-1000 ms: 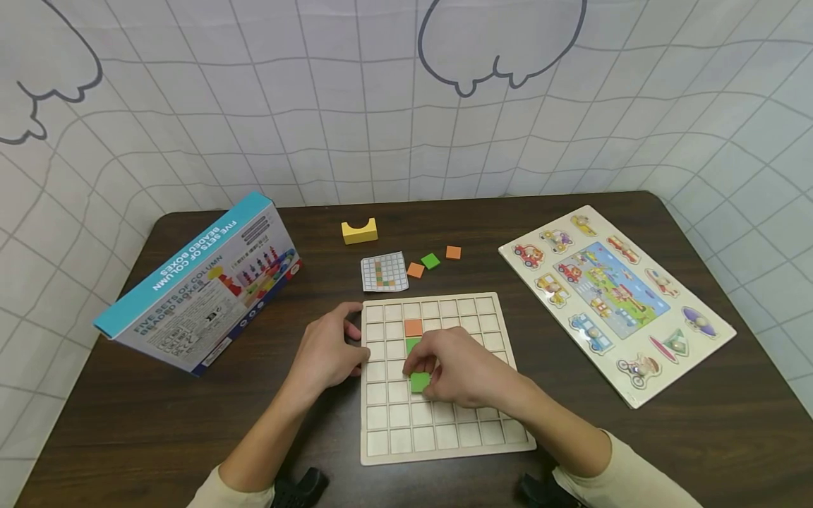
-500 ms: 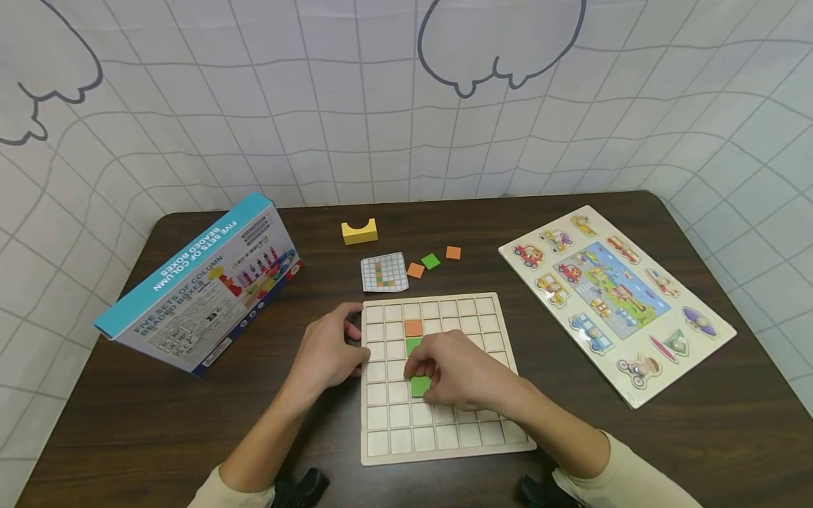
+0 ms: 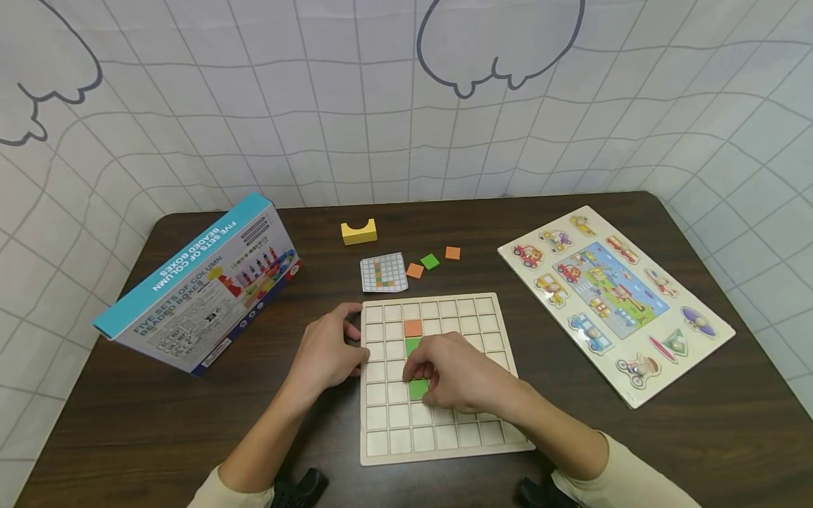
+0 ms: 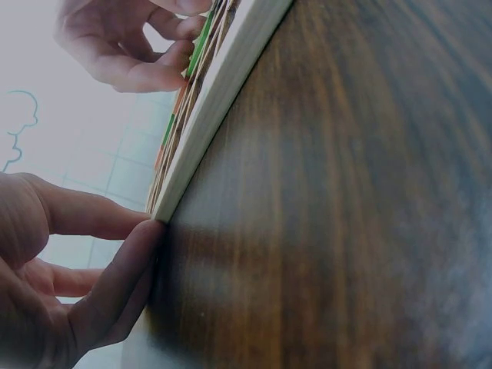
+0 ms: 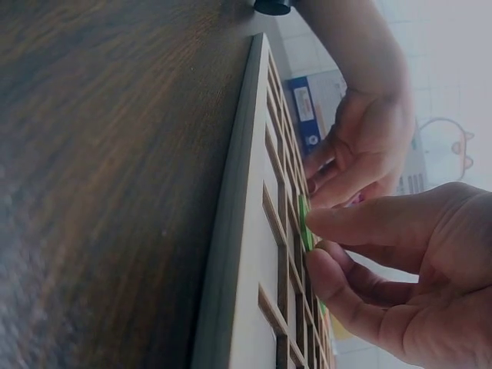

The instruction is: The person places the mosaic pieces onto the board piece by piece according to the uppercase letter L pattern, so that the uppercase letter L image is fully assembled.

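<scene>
A pale wooden grid board (image 3: 447, 458) lies on the table before me. At its left edge my left hand (image 3: 327, 349) holds the board near the far corner, thumb and forefinger meeting at the rim in the left wrist view. My right hand (image 3: 464, 374) is over the middle, pinching a green square tile (image 3: 418, 389) that sits at a cell in the third column. Farther up that column are an orange tile (image 3: 413, 328) and another green tile (image 3: 412, 346), partly covered by the right hand. An orange sliver (image 4: 180, 98) shows between the green ones in the left wrist view.
Behind the board lie a pattern card (image 3: 384, 272), two loose orange tiles (image 3: 415, 270) and a loose green tile (image 3: 430, 262). A yellow notched block (image 3: 358, 233) is farther back. A box (image 3: 209, 303) stands left; a picture puzzle board (image 3: 619, 303) lies right.
The right hand and its green tile have shifted slightly toward me, and the tile sits lower at its cell. The left hand stays where it was on the board's edge.
</scene>
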The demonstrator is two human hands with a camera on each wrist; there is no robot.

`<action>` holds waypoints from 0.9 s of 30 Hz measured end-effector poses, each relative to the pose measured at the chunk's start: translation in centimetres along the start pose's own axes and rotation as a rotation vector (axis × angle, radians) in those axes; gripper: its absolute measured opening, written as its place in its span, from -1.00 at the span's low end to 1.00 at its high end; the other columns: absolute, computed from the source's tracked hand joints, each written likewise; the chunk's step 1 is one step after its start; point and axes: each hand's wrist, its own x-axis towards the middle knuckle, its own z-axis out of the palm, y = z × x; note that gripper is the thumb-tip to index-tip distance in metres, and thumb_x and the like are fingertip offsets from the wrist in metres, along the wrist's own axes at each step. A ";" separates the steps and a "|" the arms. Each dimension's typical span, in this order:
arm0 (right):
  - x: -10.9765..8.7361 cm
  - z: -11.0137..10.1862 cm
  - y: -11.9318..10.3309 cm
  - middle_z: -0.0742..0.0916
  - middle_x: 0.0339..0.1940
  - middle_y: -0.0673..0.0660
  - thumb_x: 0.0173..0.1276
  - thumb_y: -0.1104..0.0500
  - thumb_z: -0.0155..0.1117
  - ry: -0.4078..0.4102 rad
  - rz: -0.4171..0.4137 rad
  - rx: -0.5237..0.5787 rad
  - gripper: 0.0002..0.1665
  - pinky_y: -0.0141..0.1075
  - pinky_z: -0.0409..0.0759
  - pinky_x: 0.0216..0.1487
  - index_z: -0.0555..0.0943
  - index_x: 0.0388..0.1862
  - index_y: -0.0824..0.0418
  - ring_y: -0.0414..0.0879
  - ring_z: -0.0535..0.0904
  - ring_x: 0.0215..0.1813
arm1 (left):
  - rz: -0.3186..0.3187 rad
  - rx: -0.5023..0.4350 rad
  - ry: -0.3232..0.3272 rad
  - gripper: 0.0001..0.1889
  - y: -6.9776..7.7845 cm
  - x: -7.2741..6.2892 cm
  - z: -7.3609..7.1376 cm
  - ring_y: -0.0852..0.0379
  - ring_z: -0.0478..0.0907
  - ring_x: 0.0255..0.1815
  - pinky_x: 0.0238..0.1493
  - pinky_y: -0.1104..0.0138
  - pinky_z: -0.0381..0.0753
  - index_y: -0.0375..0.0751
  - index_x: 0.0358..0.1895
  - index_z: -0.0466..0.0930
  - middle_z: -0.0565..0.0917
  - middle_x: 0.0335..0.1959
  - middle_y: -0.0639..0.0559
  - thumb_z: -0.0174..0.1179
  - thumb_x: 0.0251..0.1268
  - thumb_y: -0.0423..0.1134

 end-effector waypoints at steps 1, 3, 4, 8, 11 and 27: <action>0.0 0.0 0.0 0.71 -0.38 -0.04 -0.04 0.46 0.54 0.000 0.000 0.000 -0.63 -0.38 0.56 -0.29 0.80 -0.25 0.12 -0.20 0.53 -0.35 | 0.000 0.001 -0.001 -0.22 0.0 0.0 0.0 0.13 0.64 -0.63 -0.57 0.31 0.64 -0.15 0.49 0.40 0.59 -0.15 -0.13 0.42 0.13 -0.42; 0.0 0.0 0.0 0.71 -0.38 -0.04 -0.04 0.46 0.54 0.000 0.000 -0.001 -0.63 -0.38 0.56 -0.29 0.80 -0.25 0.12 -0.20 0.53 -0.35 | -0.001 0.002 -0.001 -0.22 0.0 0.0 0.0 0.13 0.64 -0.63 -0.57 0.31 0.64 -0.15 0.49 0.40 0.59 -0.15 -0.13 0.42 0.13 -0.42; 0.0 0.0 0.0 0.71 -0.38 -0.04 -0.04 0.46 0.54 -0.001 0.000 -0.001 -0.63 -0.38 0.56 -0.29 0.80 -0.24 0.12 -0.20 0.53 -0.35 | -0.001 0.001 -0.001 -0.22 0.0 0.0 0.0 0.13 0.64 -0.63 -0.57 0.31 0.64 -0.15 0.49 0.40 0.59 -0.15 -0.13 0.42 0.13 -0.42; 0.1 0.0 0.1 0.71 -0.37 -0.05 -0.03 0.44 0.56 0.001 0.000 -0.001 -0.64 -0.38 0.57 -0.29 0.80 -0.24 0.12 -0.20 0.54 -0.34 | -0.004 0.001 -0.004 -0.22 0.0 0.0 0.0 0.13 0.64 -0.63 -0.57 0.31 0.65 -0.15 0.49 0.40 0.59 -0.15 -0.13 0.43 0.13 -0.41; 0.1 -0.1 0.0 0.72 -0.34 -0.06 0.00 0.41 0.58 0.008 0.003 0.000 -0.66 -0.38 0.58 -0.27 0.80 -0.24 0.11 -0.19 0.56 -0.31 | -0.007 0.001 -0.006 -0.23 0.1 0.0 0.0 0.12 0.64 -0.63 -0.57 0.31 0.65 -0.15 0.49 0.40 0.59 -0.15 -0.13 0.43 0.14 -0.41; 0.2 -1.7 1.0 0.73 -0.31 -0.03 0.15 0.34 0.56 0.073 0.025 0.041 -0.78 -0.41 0.60 -0.22 0.81 -0.24 0.08 -0.12 0.61 -0.22 | -0.004 -0.001 0.006 -0.23 0.1 -0.1 0.0 0.11 0.64 -0.64 -0.58 0.31 0.64 -0.15 0.48 0.41 0.59 -0.14 -0.13 0.41 0.12 -0.43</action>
